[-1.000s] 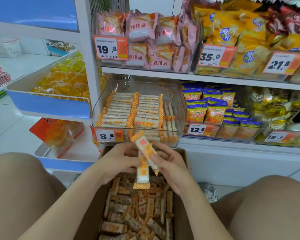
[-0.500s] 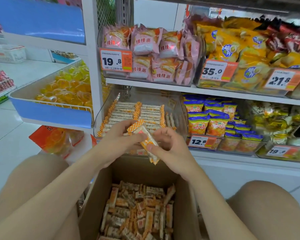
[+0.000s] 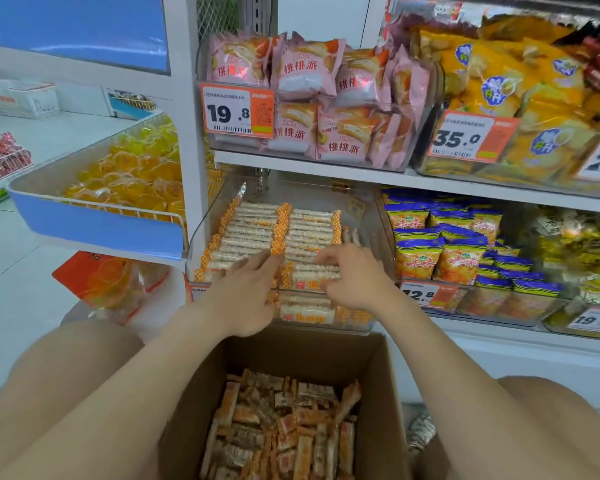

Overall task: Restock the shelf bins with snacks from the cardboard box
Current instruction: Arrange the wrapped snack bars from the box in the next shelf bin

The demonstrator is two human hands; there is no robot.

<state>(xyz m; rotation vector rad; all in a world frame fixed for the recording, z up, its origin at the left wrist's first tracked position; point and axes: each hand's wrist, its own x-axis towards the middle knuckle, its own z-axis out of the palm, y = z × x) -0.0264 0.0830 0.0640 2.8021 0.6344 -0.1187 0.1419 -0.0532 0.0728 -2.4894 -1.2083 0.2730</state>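
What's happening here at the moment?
A person is restocking a shelf. The left hand and right hand both reach into the clear bin, with fingers on the front rows of bars, apparently setting more in place. The box below holds many loose bars.

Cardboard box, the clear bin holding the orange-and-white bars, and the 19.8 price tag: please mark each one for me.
cardboard box [image 3: 302,355], head view, on its inner back wall.
clear bin [image 3: 373,230], head view, on its bare right side.
19.8 price tag [image 3: 238,110], head view, on the middle of its face.
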